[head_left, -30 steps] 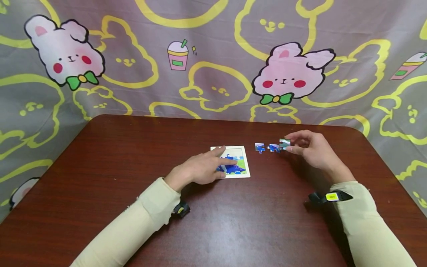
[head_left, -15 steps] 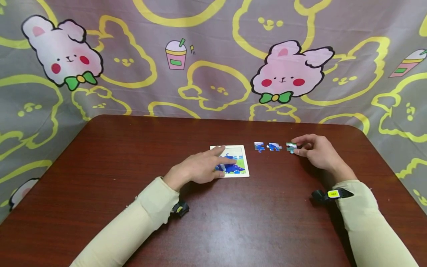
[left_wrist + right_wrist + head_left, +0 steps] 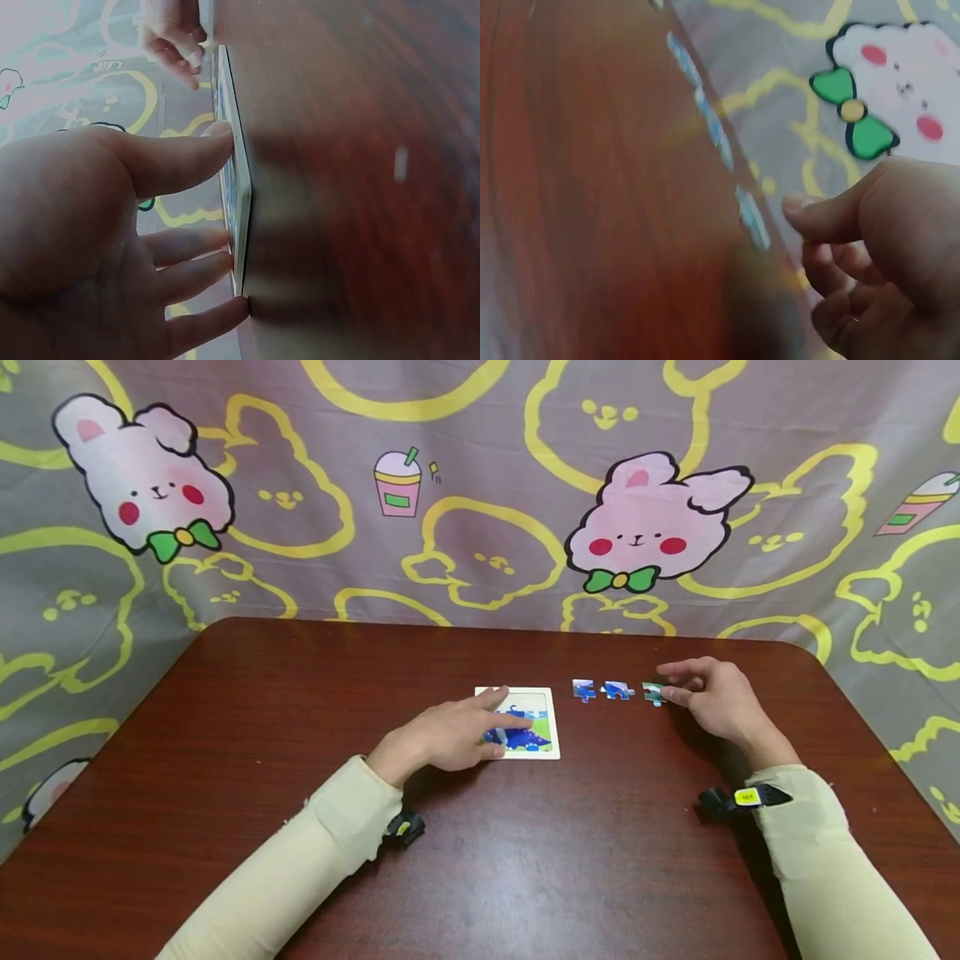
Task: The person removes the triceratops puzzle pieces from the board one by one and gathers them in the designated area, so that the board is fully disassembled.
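Observation:
My left hand [image 3: 457, 735] rests on a white-edged puzzle board [image 3: 556, 735] with fingers spread across its blue dinosaur picture. In the left wrist view the thumb [image 3: 187, 159] and several fingertips touch the board [image 3: 241, 172], which lies flat. To the right, three puzzle pieces form a loose row: a left piece [image 3: 583, 690], a blue middle piece [image 3: 617, 691] and a green-and-white piece [image 3: 653, 692]. My right hand [image 3: 712, 697] hovers just beside the green-and-white piece. Seen from the right wrist, a gap separates its thumb [image 3: 810, 214] from that piece [image 3: 751, 219], and nothing is held.
The brown wooden table [image 3: 525, 852] extends around both forearms. Behind its far edge hangs a grey curtain [image 3: 480, 468] printed with rabbits and yellow outlines. Each wrist wears a black strap, the right strap [image 3: 746, 798] with a yellow label.
My right hand has moved the green-and-white piece rightward, laid it at the end of the row and let go. The left hand has stayed on the board.

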`<move>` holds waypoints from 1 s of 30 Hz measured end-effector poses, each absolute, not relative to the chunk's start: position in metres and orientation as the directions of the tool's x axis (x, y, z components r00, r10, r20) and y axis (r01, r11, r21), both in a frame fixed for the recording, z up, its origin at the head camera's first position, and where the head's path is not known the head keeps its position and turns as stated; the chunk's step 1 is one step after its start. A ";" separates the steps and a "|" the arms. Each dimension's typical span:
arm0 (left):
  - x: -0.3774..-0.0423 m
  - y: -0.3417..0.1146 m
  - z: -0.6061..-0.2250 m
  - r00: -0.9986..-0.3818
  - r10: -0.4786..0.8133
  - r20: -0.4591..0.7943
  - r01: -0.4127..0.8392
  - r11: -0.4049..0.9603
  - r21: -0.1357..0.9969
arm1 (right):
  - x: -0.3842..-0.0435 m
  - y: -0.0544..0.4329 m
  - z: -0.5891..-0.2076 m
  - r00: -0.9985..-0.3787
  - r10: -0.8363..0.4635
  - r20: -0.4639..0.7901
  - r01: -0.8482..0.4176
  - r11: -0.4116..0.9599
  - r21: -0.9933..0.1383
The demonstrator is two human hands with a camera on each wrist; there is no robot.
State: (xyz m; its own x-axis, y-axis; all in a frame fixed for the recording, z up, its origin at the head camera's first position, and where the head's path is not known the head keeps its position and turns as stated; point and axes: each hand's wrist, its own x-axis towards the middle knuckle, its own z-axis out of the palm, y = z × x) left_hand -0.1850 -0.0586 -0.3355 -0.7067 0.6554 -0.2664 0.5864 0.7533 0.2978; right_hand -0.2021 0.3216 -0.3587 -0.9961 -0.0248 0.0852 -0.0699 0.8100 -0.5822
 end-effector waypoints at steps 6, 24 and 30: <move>-0.185 -0.061 -0.334 -0.726 0.652 -0.220 0.588 0.754 0.293 | -0.198 0.297 -0.346 -0.991 -0.007 0.136 -0.095 0.754 -0.650; -0.179 -0.088 -0.332 -0.728 0.679 -0.088 0.630 0.715 0.305 | -0.195 0.183 -0.348 -0.955 -0.289 0.074 -0.262 0.693 -0.672; -0.179 -0.094 -0.332 -0.717 0.690 -0.103 0.623 0.700 0.349 | -0.198 0.149 -0.351 -0.920 -0.390 0.038 -0.304 0.650 -0.697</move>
